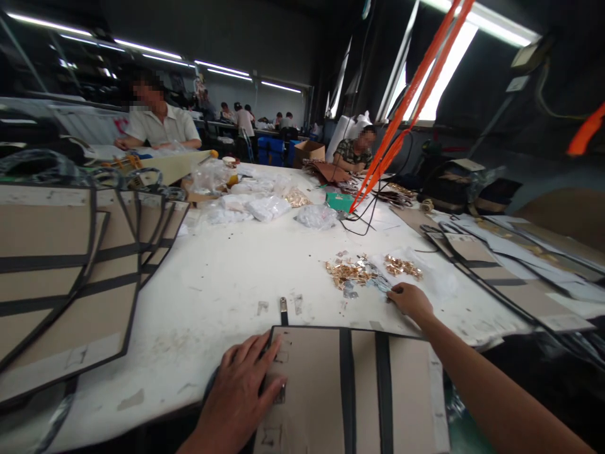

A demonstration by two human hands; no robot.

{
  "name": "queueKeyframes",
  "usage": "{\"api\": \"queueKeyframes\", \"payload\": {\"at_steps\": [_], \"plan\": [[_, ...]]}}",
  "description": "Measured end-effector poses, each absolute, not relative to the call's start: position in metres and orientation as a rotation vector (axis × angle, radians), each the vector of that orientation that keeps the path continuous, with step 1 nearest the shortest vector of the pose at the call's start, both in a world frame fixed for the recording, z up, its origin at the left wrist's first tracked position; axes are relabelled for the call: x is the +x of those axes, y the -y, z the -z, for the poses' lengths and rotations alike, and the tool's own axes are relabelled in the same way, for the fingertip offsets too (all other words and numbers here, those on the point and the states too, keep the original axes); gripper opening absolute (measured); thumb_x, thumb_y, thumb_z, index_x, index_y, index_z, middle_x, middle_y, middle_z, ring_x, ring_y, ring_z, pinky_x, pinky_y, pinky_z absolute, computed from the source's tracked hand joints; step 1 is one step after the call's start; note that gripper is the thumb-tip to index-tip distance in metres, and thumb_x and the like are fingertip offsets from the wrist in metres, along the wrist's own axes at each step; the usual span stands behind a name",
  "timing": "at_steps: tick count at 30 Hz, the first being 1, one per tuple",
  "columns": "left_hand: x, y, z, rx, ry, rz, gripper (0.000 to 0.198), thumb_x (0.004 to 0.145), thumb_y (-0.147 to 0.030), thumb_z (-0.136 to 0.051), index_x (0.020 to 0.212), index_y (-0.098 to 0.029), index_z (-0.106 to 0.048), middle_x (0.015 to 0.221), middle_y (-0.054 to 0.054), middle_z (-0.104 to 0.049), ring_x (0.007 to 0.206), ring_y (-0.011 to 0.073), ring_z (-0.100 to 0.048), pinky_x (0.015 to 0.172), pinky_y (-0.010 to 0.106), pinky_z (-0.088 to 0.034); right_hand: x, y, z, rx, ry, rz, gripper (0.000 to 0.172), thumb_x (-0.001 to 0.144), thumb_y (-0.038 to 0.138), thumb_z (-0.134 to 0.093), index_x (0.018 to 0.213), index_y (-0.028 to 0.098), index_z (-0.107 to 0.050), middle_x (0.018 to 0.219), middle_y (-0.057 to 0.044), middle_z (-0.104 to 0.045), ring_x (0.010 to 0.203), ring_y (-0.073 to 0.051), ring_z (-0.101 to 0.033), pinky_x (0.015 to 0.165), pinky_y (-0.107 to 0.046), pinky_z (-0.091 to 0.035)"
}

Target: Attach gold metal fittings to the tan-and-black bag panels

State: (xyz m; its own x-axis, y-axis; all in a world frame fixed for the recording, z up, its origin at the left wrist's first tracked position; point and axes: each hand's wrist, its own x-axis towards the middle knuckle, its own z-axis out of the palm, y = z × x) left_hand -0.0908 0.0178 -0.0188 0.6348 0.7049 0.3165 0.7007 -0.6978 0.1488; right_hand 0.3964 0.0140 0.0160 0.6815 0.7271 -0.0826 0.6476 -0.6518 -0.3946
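A beige panel (326,384) with dark edging and two dark bands lies in front of me, overhanging the table's near edge. My left hand (246,384) rests on its left side, fingers stretched out and thumb apart. At the panel's top left corner a dark strap with a metal end piece (283,306) sticks out onto the table. My right hand (410,301) reaches to small silvery pieces (378,280), its fingertips pinched together at their edge. What it grips is too small to make out. Gold-coloured metal pieces (348,271) lie beside these, with another gold heap (401,267) just behind the hand.
Similar panels are stacked at left (113,258) and right (491,265) on the white table (227,265). Plastic bags (265,207), a green box (339,201) and black cords stand farther back. Orange straps (401,113) hang down. Two people sit across the table; others work behind.
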Motion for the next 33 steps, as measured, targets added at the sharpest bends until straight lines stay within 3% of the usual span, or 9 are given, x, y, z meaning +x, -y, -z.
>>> {"api": "queueKeyframes", "payload": {"at_steps": [3, 8, 11, 16, 23, 29, 33], "plan": [[-0.088, -0.011, 0.008, 2.731, -1.221, -0.495, 0.064, 0.096, -0.041, -0.066, 0.157, -0.033, -0.047, 0.157, 0.003, -0.055, 0.140, 0.0299, -0.050, 0.114, 0.049, -0.040, 0.402, -0.007, -0.024, -2.502, 1.094, -0.422, 0.027, 0.091, 0.038, -0.065, 0.097, 0.015, -0.077, 0.075, -0.010, -0.074, 0.063, -0.021, -0.067, 0.060, -0.030, -0.046], [-0.083, -0.006, -0.005, 2.561, -1.252, -0.443, 0.068, 0.090, -0.039, -0.074, 0.154, -0.029, -0.052, 0.157, 0.005, -0.055, 0.142, 0.0313, -0.047, 0.116, 0.050, -0.039, 0.356, 0.002, -0.051, -2.206, 1.142, -0.665, 0.032, 0.082, 0.044, -0.070, 0.096, 0.016, -0.076, 0.057, -0.003, -0.062, 0.053, -0.018, -0.058, 0.052, -0.029, -0.043], [-0.082, -0.005, -0.007, 2.513, -1.254, -0.453, 0.068, 0.090, -0.041, -0.075, 0.153, -0.028, -0.053, 0.156, 0.006, -0.056, 0.142, 0.0317, -0.047, 0.117, 0.052, -0.038, 0.280, 0.006, -0.067, -1.964, 1.242, -0.918, 0.032, 0.074, 0.046, -0.074, 0.090, 0.018, -0.074, 0.055, 0.001, -0.058, 0.049, -0.016, -0.053, 0.049, -0.027, -0.040], [-0.083, -0.003, -0.007, 2.486, -1.243, -0.514, 0.068, 0.089, -0.042, -0.077, 0.151, -0.027, -0.055, 0.154, 0.007, -0.057, 0.141, 0.0318, -0.047, 0.117, 0.051, -0.038, 0.160, 0.000, -0.065, -1.702, 1.377, -1.207, 0.021, 0.074, 0.036, -0.072, 0.085, 0.019, -0.072, 0.065, 0.002, -0.065, 0.048, -0.013, -0.055, 0.048, -0.025, -0.040], [-0.086, -0.001, -0.003, 2.458, -1.213, -0.584, 0.068, 0.088, -0.043, -0.078, 0.150, -0.026, -0.056, 0.151, 0.007, -0.059, 0.140, 0.0321, -0.048, 0.116, 0.051, -0.038, 0.126, -0.005, -0.046, -1.853, 1.609, -0.966, 0.023, 0.082, 0.029, -0.064, 0.092, 0.020, -0.082, 0.060, 0.001, -0.068, 0.057, -0.018, -0.061, 0.061, -0.028, -0.043], [-0.087, -0.002, -0.001, 2.450, -1.199, -0.600, 0.069, 0.088, -0.044, -0.077, 0.150, -0.027, -0.055, 0.151, 0.006, -0.059, 0.141, 0.0318, -0.047, 0.117, 0.051, -0.037, 0.122, -0.003, -0.040, -1.911, 1.620, -0.924, 0.017, 0.081, 0.024, -0.065, 0.086, 0.021, -0.081, 0.077, -0.001, -0.076, 0.076, -0.021, -0.069, 0.068, -0.028, -0.045], [-0.087, -0.002, -0.002, 2.440, -1.195, -0.610, 0.066, 0.088, -0.043, -0.076, 0.150, -0.028, -0.056, 0.150, 0.006, -0.060, 0.139, 0.0317, -0.048, 0.116, 0.052, -0.038, 0.120, -0.005, -0.038, -1.918, 1.647, -0.906, 0.015, 0.080, 0.021, -0.064, 0.083, 0.020, -0.078, 0.072, 0.000, -0.074, 0.069, -0.019, -0.066, 0.064, -0.027, -0.044]]}}
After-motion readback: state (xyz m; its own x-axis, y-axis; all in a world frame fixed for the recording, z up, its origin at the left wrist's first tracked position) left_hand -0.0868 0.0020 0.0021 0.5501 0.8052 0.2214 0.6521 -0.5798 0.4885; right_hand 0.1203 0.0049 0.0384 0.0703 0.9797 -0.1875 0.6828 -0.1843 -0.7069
